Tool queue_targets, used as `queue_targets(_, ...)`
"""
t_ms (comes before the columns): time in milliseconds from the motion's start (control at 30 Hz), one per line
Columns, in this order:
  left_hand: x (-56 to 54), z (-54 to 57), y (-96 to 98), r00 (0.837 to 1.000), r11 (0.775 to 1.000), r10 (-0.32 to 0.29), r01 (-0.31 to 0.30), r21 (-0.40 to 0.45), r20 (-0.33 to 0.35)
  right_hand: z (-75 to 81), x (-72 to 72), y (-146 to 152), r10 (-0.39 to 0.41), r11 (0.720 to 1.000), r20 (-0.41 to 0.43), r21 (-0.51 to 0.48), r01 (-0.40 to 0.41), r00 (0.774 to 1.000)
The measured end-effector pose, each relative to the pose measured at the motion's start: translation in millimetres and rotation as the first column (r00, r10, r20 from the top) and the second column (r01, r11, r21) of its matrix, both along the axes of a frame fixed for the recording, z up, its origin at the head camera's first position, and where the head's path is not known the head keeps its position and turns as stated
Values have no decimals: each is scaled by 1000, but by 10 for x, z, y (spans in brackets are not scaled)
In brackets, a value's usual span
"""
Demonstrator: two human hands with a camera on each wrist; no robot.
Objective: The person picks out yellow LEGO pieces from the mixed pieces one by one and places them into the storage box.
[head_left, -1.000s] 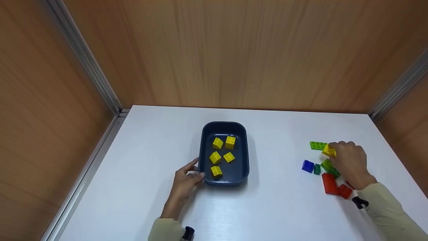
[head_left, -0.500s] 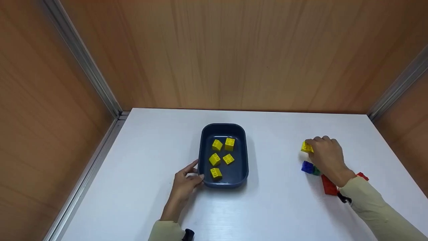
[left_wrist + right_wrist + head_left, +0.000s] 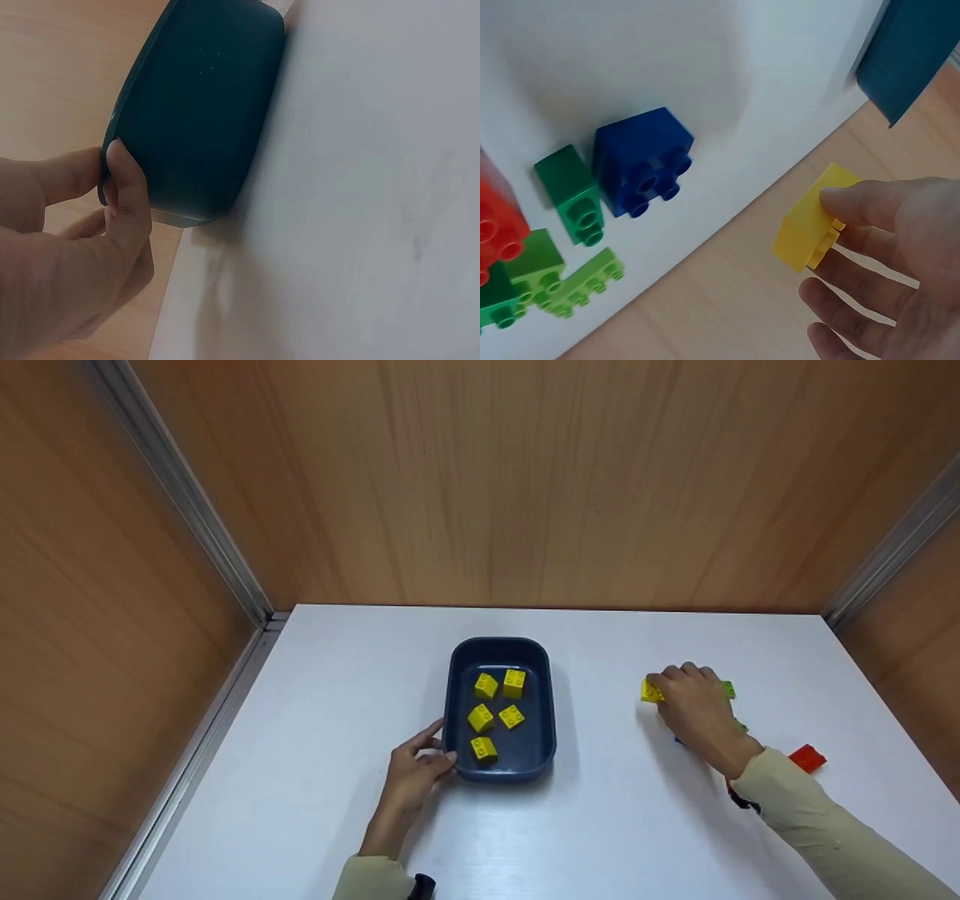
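Note:
A dark blue tray lies on the white table with several yellow toy bricks in it. At its near left corner my left hand pinches the rim between thumb and fingers. Right of the tray, my right hand holds another yellow toy brick between thumb and fingers, above the table. Below this hand in the right wrist view lie a blue brick, a dark green brick and a light green brick. The hand and forearm partly hide these bricks in the head view.
A red brick lies beside the right forearm, and more red shows under the sleeve. Wooden panels rise behind the table and at both sides. White table surface stretches between the tray and the right arm.
My right hand has carried the yellow brick left, away from the loose bricks and toward the tray. My left hand keeps its hold on the tray rim.

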State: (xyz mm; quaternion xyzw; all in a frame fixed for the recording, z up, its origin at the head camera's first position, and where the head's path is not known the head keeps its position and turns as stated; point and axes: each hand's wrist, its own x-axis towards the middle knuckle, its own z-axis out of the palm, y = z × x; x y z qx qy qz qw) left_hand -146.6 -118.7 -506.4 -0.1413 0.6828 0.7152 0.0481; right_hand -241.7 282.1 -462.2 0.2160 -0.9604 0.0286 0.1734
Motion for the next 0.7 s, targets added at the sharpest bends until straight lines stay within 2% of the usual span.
queue_targets(200,-3,-5,-5,999,1000,-18,17,-9,-29,11,6,-124,45,998,-64,45,-42,997)
queue_targets(700,-13,-6,-4,1000,1000,-7,7,-19,-3,108,8,-459,86,991,-23,101,-83,996)
